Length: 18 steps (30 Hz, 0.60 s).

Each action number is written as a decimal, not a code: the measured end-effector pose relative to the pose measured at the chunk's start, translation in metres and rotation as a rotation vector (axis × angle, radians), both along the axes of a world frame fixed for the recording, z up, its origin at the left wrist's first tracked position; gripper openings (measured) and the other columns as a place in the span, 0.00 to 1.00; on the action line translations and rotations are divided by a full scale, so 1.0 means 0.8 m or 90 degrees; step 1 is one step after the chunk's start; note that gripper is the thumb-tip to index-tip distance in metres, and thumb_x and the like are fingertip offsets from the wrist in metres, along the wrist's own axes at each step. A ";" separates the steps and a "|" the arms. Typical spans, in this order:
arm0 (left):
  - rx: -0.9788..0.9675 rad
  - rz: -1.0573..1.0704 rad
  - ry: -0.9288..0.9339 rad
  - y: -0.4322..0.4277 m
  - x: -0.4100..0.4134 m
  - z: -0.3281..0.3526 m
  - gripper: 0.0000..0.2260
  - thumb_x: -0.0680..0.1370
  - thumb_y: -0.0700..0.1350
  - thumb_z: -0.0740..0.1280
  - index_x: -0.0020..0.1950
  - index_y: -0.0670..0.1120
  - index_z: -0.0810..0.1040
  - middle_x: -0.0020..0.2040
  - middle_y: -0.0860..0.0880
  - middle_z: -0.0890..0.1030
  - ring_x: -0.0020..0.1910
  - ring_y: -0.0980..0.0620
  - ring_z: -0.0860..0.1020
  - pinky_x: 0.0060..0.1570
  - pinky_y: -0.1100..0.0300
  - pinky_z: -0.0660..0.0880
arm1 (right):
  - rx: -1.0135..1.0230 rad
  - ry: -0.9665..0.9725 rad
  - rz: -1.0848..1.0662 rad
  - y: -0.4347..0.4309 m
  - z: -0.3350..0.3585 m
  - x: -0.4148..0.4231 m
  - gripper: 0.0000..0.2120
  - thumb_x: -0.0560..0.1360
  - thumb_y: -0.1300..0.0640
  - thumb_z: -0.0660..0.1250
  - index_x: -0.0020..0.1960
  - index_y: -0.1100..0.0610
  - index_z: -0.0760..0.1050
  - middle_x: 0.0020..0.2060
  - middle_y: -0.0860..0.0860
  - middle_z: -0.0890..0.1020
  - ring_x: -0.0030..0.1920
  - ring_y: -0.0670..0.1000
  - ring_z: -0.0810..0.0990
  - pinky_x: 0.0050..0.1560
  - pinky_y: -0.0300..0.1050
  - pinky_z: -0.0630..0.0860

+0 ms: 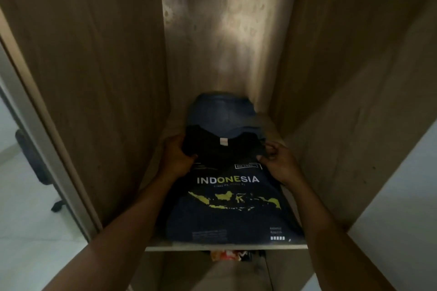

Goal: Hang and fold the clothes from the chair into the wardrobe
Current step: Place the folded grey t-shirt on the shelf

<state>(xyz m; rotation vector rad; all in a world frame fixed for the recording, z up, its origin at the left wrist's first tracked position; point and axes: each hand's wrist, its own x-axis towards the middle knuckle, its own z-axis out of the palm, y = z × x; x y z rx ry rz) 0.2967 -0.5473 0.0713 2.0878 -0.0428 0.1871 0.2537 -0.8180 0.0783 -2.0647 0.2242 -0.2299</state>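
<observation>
The left hand (179,156) grips the left edge of a folded dark T-shirt (227,198) near its collar, with the fingers curled round the cloth. The right hand (279,160) pinches the opposite edge at the same height, so both hands are clamped on the one garment, one at each side. The T-shirt lies flat on the wardrobe shelf (227,247) with its INDONESIA print and yellow map facing up and its hem reaching the shelf's front edge. Behind it, touching its collar end and lying against the back panel, is a folded blue garment (224,116), so this compartment holds two folded pieces. In the lower compartment, under the shelf, a patch of orange and white cloth (225,255) shows, but too little of it to name. The wardrobe (94,78) shows no rail or hangers in this view. By my judgement the folding part is well under way: this shirt is on the shelf and only needs releasing or squaring. Whether anything has been hung, or what is left, cannot be told. A dark office chair (35,160) stands outside at the left, too little in view to show whether it holds any clothes.
</observation>
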 end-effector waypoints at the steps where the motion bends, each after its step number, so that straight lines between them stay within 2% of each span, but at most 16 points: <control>1: 0.009 0.001 0.008 0.003 -0.006 0.002 0.30 0.73 0.39 0.76 0.73 0.45 0.70 0.68 0.44 0.76 0.64 0.47 0.75 0.61 0.59 0.72 | -0.020 -0.006 -0.009 -0.002 0.003 -0.010 0.27 0.75 0.60 0.73 0.72 0.58 0.70 0.63 0.54 0.77 0.62 0.52 0.76 0.61 0.41 0.70; 3: 0.065 -0.002 0.076 0.012 -0.033 0.009 0.31 0.73 0.48 0.76 0.73 0.49 0.70 0.68 0.46 0.76 0.64 0.46 0.77 0.62 0.54 0.74 | -0.071 -0.005 -0.024 -0.002 0.003 -0.039 0.25 0.75 0.56 0.73 0.70 0.57 0.72 0.63 0.55 0.79 0.60 0.53 0.78 0.61 0.44 0.73; 5: 0.189 -0.040 0.160 0.018 -0.073 0.017 0.28 0.75 0.53 0.73 0.73 0.52 0.69 0.66 0.47 0.76 0.60 0.47 0.77 0.56 0.57 0.74 | -0.119 0.005 -0.007 0.003 -0.002 -0.073 0.23 0.75 0.51 0.73 0.67 0.56 0.74 0.59 0.54 0.81 0.56 0.52 0.80 0.58 0.46 0.75; 8: 0.278 -0.060 0.177 0.020 -0.138 0.030 0.25 0.77 0.56 0.70 0.73 0.54 0.69 0.64 0.47 0.78 0.52 0.51 0.77 0.52 0.57 0.75 | -0.170 0.065 0.047 0.006 -0.002 -0.125 0.29 0.74 0.42 0.71 0.70 0.53 0.71 0.61 0.51 0.81 0.58 0.52 0.80 0.57 0.45 0.75; 10: 0.312 -0.030 0.173 0.023 -0.171 0.036 0.27 0.77 0.57 0.70 0.74 0.54 0.67 0.63 0.47 0.79 0.55 0.49 0.78 0.52 0.57 0.76 | -0.231 0.109 0.074 0.005 -0.004 -0.149 0.33 0.73 0.34 0.67 0.72 0.49 0.69 0.62 0.49 0.80 0.56 0.50 0.80 0.58 0.47 0.77; 12: 0.320 -0.008 0.164 0.022 -0.190 0.040 0.29 0.77 0.55 0.70 0.76 0.52 0.65 0.62 0.46 0.79 0.56 0.49 0.78 0.51 0.58 0.75 | -0.246 0.110 0.079 0.010 -0.006 -0.160 0.32 0.75 0.38 0.67 0.74 0.49 0.66 0.63 0.49 0.79 0.53 0.48 0.79 0.53 0.43 0.76; 13: 0.267 -0.006 0.152 0.019 -0.194 0.039 0.28 0.77 0.51 0.71 0.75 0.51 0.66 0.60 0.47 0.79 0.54 0.50 0.78 0.49 0.58 0.76 | -0.203 0.080 0.083 0.016 -0.005 -0.163 0.29 0.76 0.44 0.69 0.74 0.51 0.66 0.63 0.50 0.79 0.52 0.47 0.78 0.51 0.41 0.75; 15: 0.054 -0.008 0.157 0.005 -0.204 0.040 0.26 0.78 0.41 0.71 0.74 0.49 0.68 0.57 0.46 0.80 0.50 0.52 0.78 0.42 0.64 0.76 | -0.067 0.008 0.085 0.027 -0.004 -0.165 0.24 0.77 0.59 0.71 0.71 0.53 0.69 0.60 0.54 0.81 0.49 0.46 0.79 0.49 0.39 0.76; 17: -0.143 0.014 0.176 -0.001 -0.212 0.033 0.22 0.78 0.33 0.69 0.71 0.45 0.71 0.56 0.44 0.81 0.49 0.50 0.78 0.37 0.67 0.75 | 0.029 -0.038 0.067 0.028 -0.005 -0.166 0.22 0.76 0.64 0.70 0.68 0.52 0.71 0.57 0.54 0.82 0.50 0.48 0.82 0.54 0.45 0.79; 18: -0.177 0.025 0.174 -0.001 -0.215 0.028 0.21 0.78 0.31 0.67 0.69 0.44 0.72 0.58 0.42 0.81 0.50 0.49 0.79 0.37 0.67 0.75 | 0.031 -0.045 0.063 0.026 -0.008 -0.167 0.22 0.77 0.64 0.70 0.68 0.52 0.71 0.58 0.53 0.82 0.53 0.49 0.81 0.57 0.47 0.79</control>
